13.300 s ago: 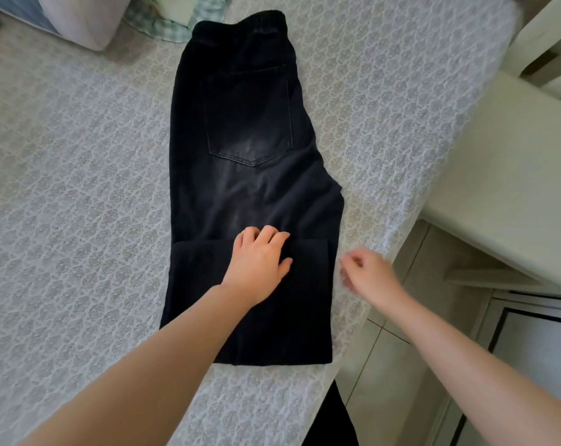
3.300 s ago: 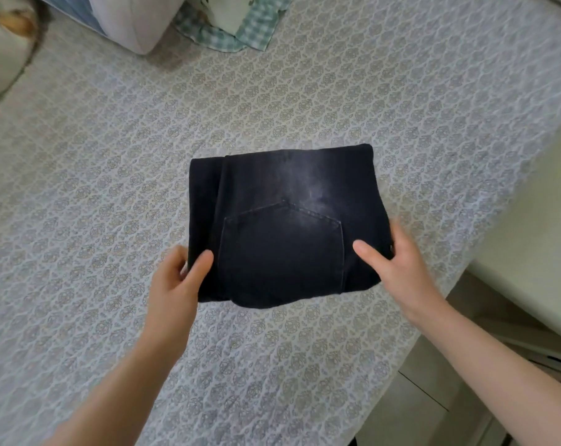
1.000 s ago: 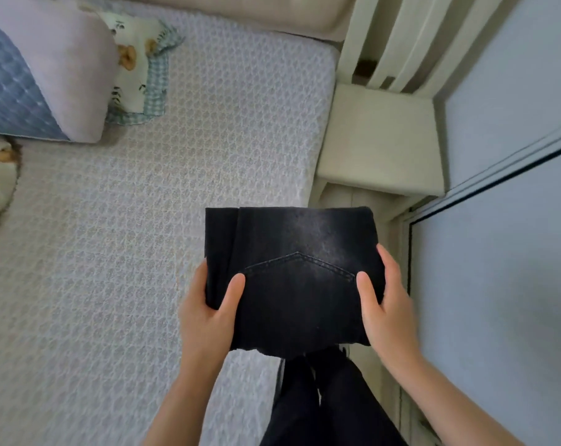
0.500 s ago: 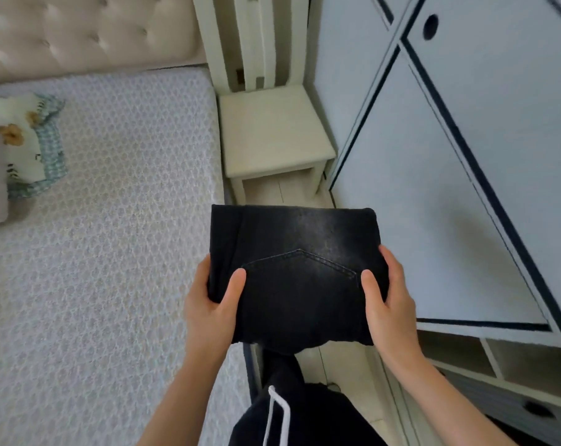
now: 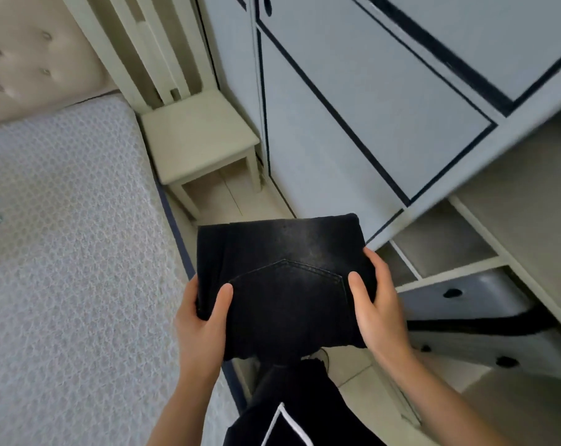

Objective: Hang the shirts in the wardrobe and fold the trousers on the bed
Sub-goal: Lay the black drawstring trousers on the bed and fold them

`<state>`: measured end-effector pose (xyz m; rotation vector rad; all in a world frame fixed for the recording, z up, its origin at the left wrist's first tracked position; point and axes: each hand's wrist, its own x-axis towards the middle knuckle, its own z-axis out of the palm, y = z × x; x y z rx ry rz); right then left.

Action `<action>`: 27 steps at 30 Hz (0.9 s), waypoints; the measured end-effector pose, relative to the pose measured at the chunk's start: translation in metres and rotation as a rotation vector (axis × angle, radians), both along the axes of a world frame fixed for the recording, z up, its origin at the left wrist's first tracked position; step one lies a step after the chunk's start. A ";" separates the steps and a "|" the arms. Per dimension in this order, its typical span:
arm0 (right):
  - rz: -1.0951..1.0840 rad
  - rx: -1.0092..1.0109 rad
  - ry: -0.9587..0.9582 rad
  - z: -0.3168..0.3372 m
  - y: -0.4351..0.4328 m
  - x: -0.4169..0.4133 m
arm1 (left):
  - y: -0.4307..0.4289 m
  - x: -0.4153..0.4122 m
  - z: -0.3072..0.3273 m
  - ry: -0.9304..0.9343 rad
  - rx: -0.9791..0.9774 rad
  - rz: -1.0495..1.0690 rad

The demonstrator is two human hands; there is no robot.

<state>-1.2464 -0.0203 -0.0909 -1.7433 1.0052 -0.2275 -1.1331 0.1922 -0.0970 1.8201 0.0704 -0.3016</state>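
Hands (image 5: 201, 320) (image 5: 380, 313) — trousers' (image 5: 285, 284) edges, seemingly midair.

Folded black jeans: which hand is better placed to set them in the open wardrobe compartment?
Probably right. The right hand grips the folded black jeans on the side nearest the open wardrobe compartment; the left hand grips the side toward the bed.

Trousers (image 5: 285, 284) sit between the left hand (image 5: 201, 320) and right hand (image 5: 378, 310), over the floor (image 5: 350, 371); bed (image 5: 63, 252) left, chair (image 5: 198, 136) by its far corner, wardrobe (image 5: 353, 107) right.
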 end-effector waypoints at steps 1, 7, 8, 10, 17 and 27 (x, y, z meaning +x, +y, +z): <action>-0.025 -0.002 0.007 0.002 0.000 -0.013 | -0.002 -0.008 0.001 0.006 0.002 -0.024; -0.185 -0.028 0.004 0.010 -0.002 -0.073 | -0.025 -0.032 0.007 0.033 -0.024 -0.239; -0.224 -0.024 -0.001 0.010 -0.001 -0.081 | -0.030 -0.033 0.009 0.029 -0.027 -0.278; -0.297 -0.030 -0.005 0.013 0.002 -0.096 | -0.039 -0.036 0.012 0.009 -0.030 -0.354; -0.471 -0.050 -0.013 0.022 0.008 -0.146 | -0.067 -0.057 0.020 -0.013 -0.056 -0.541; -0.594 -0.060 -0.060 0.045 -0.015 -0.245 | -0.123 -0.138 0.043 -0.026 -0.099 -0.695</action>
